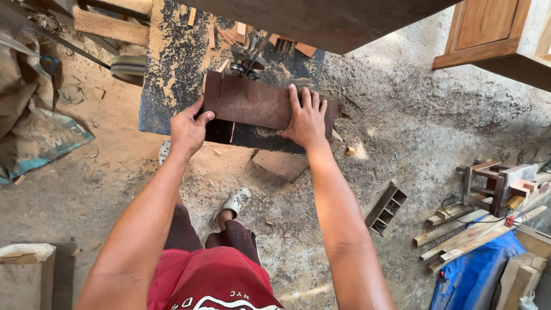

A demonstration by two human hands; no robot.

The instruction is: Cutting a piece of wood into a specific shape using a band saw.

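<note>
The left hand [186,129] pinches the dark wooden board's [252,103] nine o'clock edge. The right hand [307,117] presses flat, fingers spread, at its four o'clock, on the sawdust-covered saw table [166,69].

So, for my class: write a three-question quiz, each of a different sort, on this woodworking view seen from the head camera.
1. True or false: both hands press on the dark wooden board.
2. Which hand lies flat on top of the board? A) left hand B) right hand
3. Fill in: the saw table is strewn with ____.

Key:
1. True.
2. B; the left hand holds the board's near-left corner at the edge.
3. Sawdust, with small wood offcuts at the far side.
</note>
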